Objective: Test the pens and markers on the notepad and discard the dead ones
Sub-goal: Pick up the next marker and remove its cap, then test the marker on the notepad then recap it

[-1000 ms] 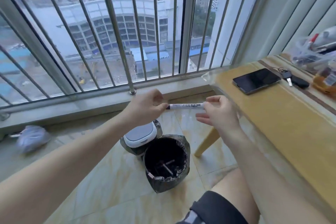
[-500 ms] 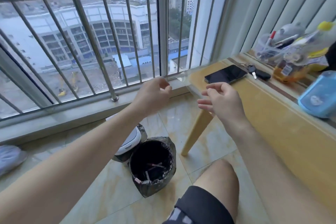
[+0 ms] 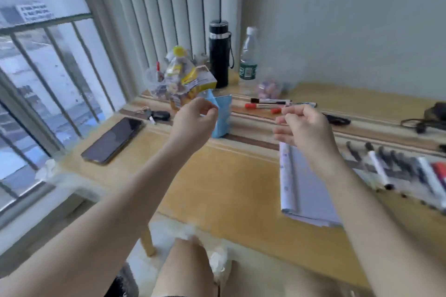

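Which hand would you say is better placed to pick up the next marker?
Probably the right hand: it hovers empty over the notepad, with the row of markers just to its right. The left hand, also empty, is farther off.

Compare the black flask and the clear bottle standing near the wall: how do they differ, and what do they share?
The black flask is opaque; the clear bottle is see-through with a green label. The flask has a wide lid and side strap; the bottle a small white cap on a narrow neck. Both stand upright, side by side.
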